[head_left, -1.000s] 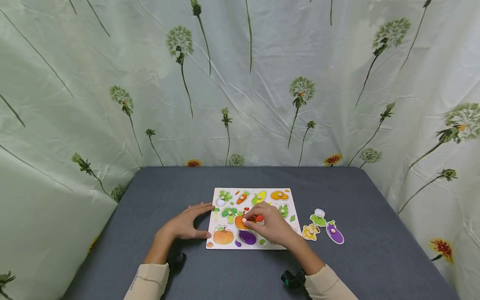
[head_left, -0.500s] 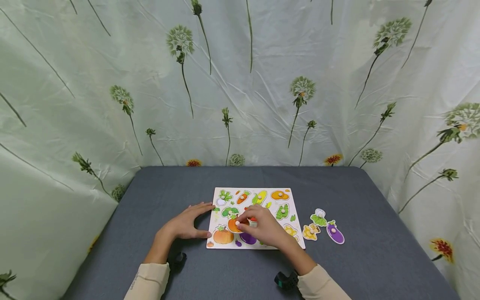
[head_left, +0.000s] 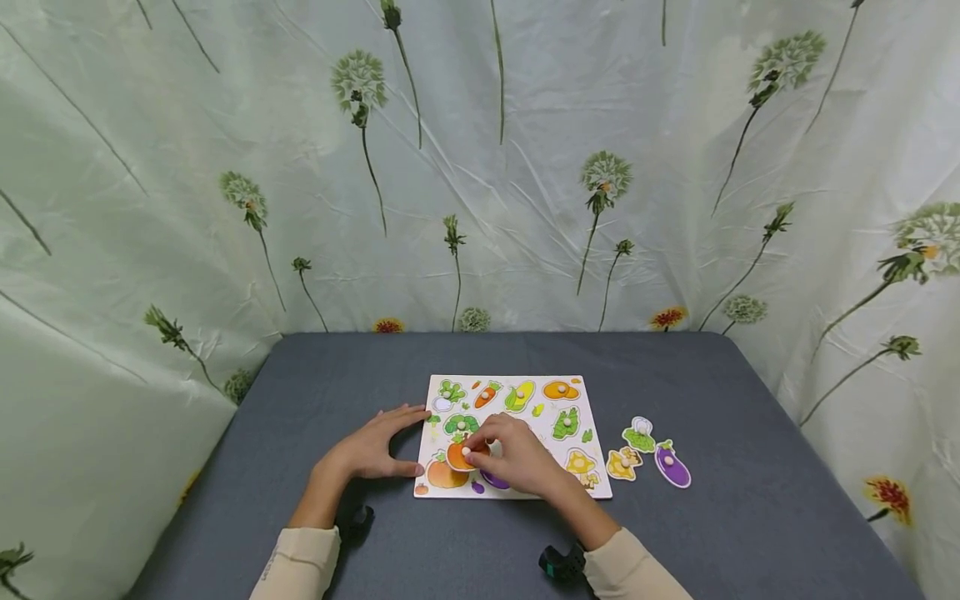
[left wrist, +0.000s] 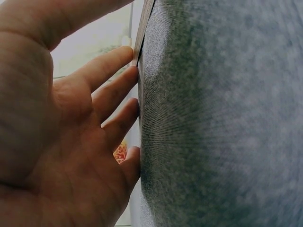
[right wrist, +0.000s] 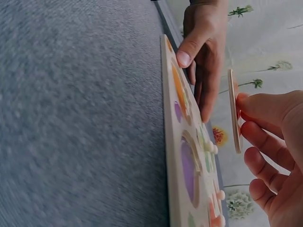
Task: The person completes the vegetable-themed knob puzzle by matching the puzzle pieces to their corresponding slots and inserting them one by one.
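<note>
My right hand (head_left: 517,457) pinches a pumpkin puzzle piece (head_left: 456,457) by its small white knob. In the right wrist view the piece (right wrist: 233,113) shows edge-on, raised off the board. Below it on the wooden vegetable puzzle board (head_left: 549,447) lies the printed pumpkin recess (head_left: 442,478), partly covered by the piece. An eggplant recess (right wrist: 188,170) is bare beside it. My left hand (head_left: 377,446) is spread, thumb and fingertips at the board's left edge. Several knobbed pieces, such as the carrot (head_left: 487,395) and corn (head_left: 519,396), sit in the board.
To the right of the board lie three loose pieces: an eggplant (head_left: 672,467), a yellow mushroom (head_left: 621,465) and a green-and-white vegetable (head_left: 639,435). A grey cloth (head_left: 360,367) covers the table. Behind it hangs a dandelion-patterned curtain (head_left: 525,208).
My right hand has moved left and slightly toward me with the pumpkin piece, from the board's middle to the pumpkin recess. The left hand has stayed in place.
</note>
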Motion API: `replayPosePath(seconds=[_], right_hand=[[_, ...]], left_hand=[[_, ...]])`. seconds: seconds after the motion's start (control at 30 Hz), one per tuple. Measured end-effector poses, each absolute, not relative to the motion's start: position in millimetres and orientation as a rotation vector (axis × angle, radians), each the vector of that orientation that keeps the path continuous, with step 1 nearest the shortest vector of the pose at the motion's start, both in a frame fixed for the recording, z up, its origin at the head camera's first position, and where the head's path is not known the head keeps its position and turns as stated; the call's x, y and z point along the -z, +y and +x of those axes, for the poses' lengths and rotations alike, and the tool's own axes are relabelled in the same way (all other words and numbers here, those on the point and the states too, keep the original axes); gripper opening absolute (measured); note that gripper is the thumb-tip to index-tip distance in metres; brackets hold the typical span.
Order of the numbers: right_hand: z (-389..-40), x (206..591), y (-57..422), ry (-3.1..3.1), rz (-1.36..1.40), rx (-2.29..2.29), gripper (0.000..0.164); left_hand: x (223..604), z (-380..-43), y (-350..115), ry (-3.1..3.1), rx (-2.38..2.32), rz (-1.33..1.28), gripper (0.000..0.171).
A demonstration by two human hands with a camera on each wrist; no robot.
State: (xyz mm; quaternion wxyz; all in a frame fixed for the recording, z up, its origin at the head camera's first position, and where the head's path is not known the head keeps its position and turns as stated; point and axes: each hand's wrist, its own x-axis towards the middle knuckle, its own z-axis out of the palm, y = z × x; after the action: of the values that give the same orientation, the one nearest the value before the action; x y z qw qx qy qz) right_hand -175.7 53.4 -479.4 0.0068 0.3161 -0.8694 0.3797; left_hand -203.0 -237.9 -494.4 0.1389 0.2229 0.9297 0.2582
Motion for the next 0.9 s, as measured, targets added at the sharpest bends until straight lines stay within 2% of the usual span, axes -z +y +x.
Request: replayPosePath(seconds=[0.9], right_hand=[[-173.7, 496.9, 25.5, -2.858, 1.034, -1.068, 0.010]], left_hand=[[497.6, -203.8, -237.4, 2.712, -0.772, 0.652, 0.092]])
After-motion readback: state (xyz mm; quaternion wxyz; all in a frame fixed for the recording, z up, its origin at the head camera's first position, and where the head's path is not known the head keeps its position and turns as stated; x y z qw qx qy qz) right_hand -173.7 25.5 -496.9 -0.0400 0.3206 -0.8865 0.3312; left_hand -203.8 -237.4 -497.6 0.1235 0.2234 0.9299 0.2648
